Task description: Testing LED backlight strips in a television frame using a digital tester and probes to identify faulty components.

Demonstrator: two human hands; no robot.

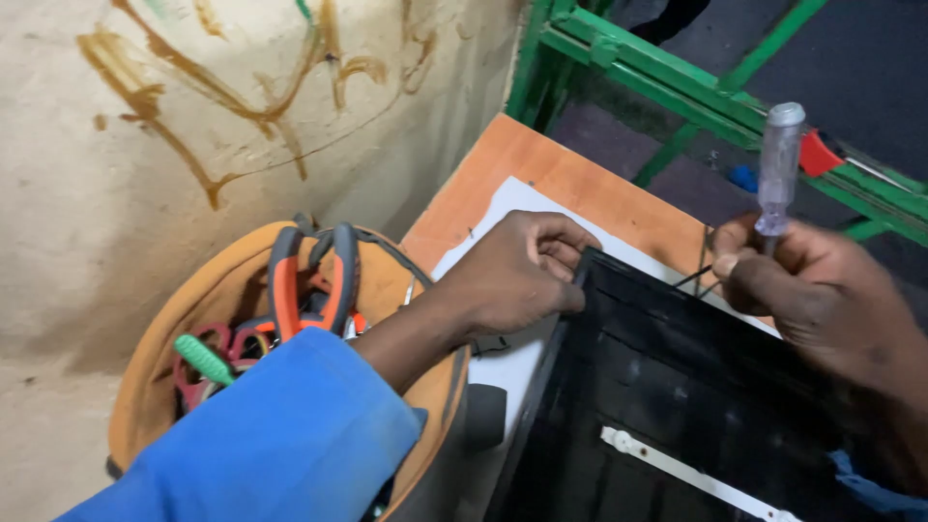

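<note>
Orange tabletop [541, 164] bears black panel [677, 387], white strip [696, 478] across it.

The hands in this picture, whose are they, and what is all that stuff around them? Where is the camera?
The camera sits on a person's head and looks down, so you see that person's own two hands, as if they were yours. There is no robot here.

The left hand, coming out of a blue sleeve, grips the corner of a flat black panel. A thin white strip runs across the panel. The right hand holds a screwdriver with a clear handle, pointing down at the panel's top edge.

The panel lies on a white sheet on top of an orange wooden board.

On the left is a round orange tool bag. Inside it are pliers with orange and grey handles and a tool with a green handle. Behind are a stained wall and a green metal frame.
</note>
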